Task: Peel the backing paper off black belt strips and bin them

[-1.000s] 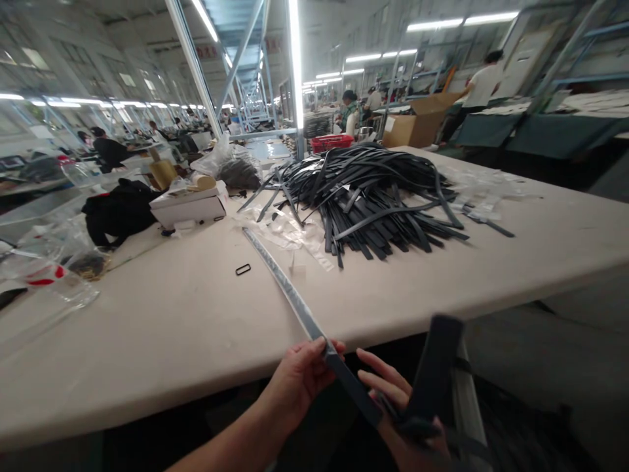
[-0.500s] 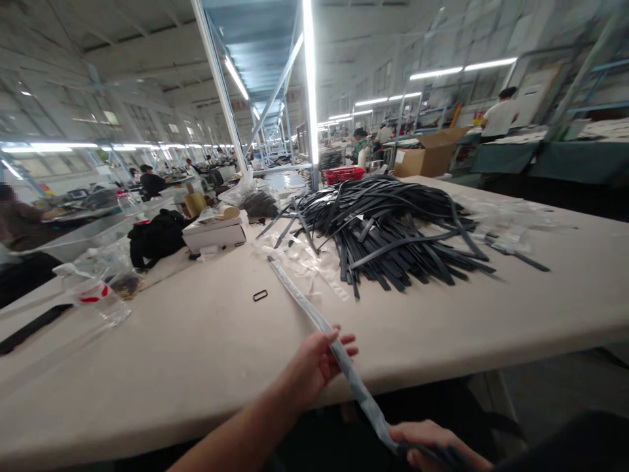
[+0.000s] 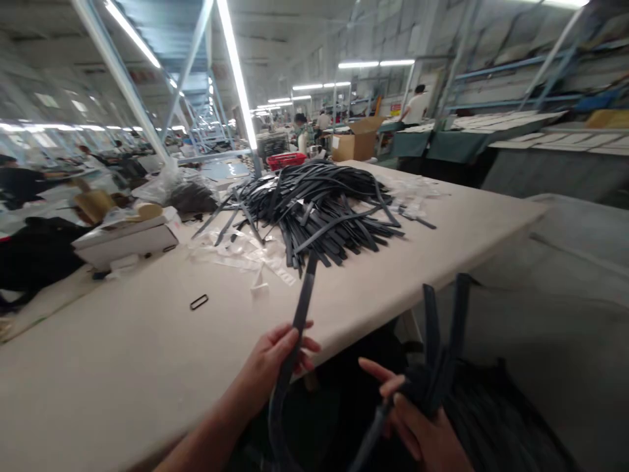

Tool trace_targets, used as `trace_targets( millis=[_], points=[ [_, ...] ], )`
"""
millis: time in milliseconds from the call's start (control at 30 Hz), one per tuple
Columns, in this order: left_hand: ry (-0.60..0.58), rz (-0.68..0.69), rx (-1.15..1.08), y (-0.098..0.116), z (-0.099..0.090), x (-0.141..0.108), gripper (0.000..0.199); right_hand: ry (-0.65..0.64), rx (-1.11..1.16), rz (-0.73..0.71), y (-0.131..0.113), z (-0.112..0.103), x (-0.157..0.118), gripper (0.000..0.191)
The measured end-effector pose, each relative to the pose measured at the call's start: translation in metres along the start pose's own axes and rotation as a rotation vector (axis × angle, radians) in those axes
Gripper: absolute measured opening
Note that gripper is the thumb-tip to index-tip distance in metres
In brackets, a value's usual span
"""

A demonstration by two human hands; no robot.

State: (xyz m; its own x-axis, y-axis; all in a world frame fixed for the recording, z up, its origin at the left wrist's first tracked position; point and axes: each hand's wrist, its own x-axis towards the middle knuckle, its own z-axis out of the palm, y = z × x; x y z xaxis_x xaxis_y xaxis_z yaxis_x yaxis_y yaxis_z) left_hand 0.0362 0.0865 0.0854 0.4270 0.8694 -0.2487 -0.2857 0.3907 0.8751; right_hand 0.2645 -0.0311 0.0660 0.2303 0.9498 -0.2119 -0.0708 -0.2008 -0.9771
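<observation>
My left hand (image 3: 275,360) is closed on a dark strap (image 3: 303,295) above the table's front edge, thumb on top. The strap's far end points at the pile, and its near part curves down out of clear sight. To the right, beyond the edge, my right hand (image 3: 417,426) is wrapped around several dark straps (image 3: 432,367), their ends sticking up. Its index finger points left, and blur hides part of its grip. A big pile of dark straps (image 3: 329,206) lies on the table. Left of my left hand rests a black rectangular ring (image 3: 199,302).
Clear plastic scraps (image 3: 246,255) lie before the pile. On the left stand a white box (image 3: 128,242) and a black cloth bundle (image 3: 39,249). Behind the pile are a red basket (image 3: 285,160) and a cardboard box (image 3: 356,141). A person (image 3: 416,106) stands far back right.
The view has swung right. The strap in my left hand looked pale and filmy before and now shows dark. My right hand has lifted, bringing several straps into sight.
</observation>
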Motion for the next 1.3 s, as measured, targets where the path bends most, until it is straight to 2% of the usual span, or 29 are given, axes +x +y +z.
trace_targets(
  millis=[100, 200, 300, 367, 500, 567, 633, 700, 833, 900, 1000, 1133, 1233, 1300],
  points=[
    [-0.202, -0.154, 0.119, -0.051, 0.019, -0.024, 0.045, 0.031, 0.169, -0.078, -0.009, 0.006, 0.015, 0.031],
    [-0.320, -0.218, 0.206, -0.077, 0.021, -0.035, 0.047, 0.022, 0.220, -0.112, -0.011, 0.008, 0.024, 0.027],
    [-0.380, -0.243, 0.322, -0.079, 0.018, -0.038, 0.047, 0.054, 0.175, -0.138, -0.012, 0.007, 0.025, 0.027],
    [-0.386, -0.175, 0.411, -0.072, 0.021, -0.036, 0.044, 0.077, 0.111, -0.142, -0.013, 0.009, 0.023, 0.027],
    [-0.376, 0.050, 0.553, -0.065, 0.043, -0.025, 0.039, 0.045, -0.011, -0.107, -0.019, 0.019, 0.013, 0.032],
    [-0.351, 0.081, 0.626, -0.071, 0.054, -0.021, 0.029, 0.019, -0.092, -0.138, -0.023, 0.020, 0.007, 0.032],
    [-0.343, 0.093, 0.703, -0.082, 0.059, -0.020, 0.033, 0.043, -0.182, -0.186, -0.026, 0.014, 0.001, 0.030],
    [-0.400, 0.100, 0.781, -0.094, 0.059, -0.024, 0.037, 0.132, -0.239, -0.196, -0.029, -0.001, -0.003, 0.031],
    [-0.558, 0.073, 0.929, -0.112, 0.056, -0.035, 0.034, 0.418, -0.236, -0.164, -0.027, -0.045, -0.011, 0.035],
    [-0.573, 0.068, 0.969, -0.114, 0.059, -0.037, 0.033, 0.523, -0.206, -0.174, -0.025, -0.068, -0.016, 0.035],
    [-0.561, 0.076, 0.902, -0.111, 0.061, -0.033, 0.033, 0.704, -0.197, -0.268, -0.033, -0.100, -0.021, 0.030],
    [-0.444, 0.015, 0.749, -0.114, 0.047, -0.026, 0.043, 0.970, -0.250, -0.592, -0.075, -0.135, -0.020, 0.021],
    [-0.350, -0.063, 0.728, -0.124, 0.031, -0.028, 0.044, 1.015, -0.330, -0.781, -0.108, -0.155, -0.012, 0.018],
    [-0.337, -0.085, 0.736, -0.131, 0.024, -0.031, 0.045, 0.977, -0.406, -0.765, -0.118, -0.166, -0.004, 0.025]
  ],
)
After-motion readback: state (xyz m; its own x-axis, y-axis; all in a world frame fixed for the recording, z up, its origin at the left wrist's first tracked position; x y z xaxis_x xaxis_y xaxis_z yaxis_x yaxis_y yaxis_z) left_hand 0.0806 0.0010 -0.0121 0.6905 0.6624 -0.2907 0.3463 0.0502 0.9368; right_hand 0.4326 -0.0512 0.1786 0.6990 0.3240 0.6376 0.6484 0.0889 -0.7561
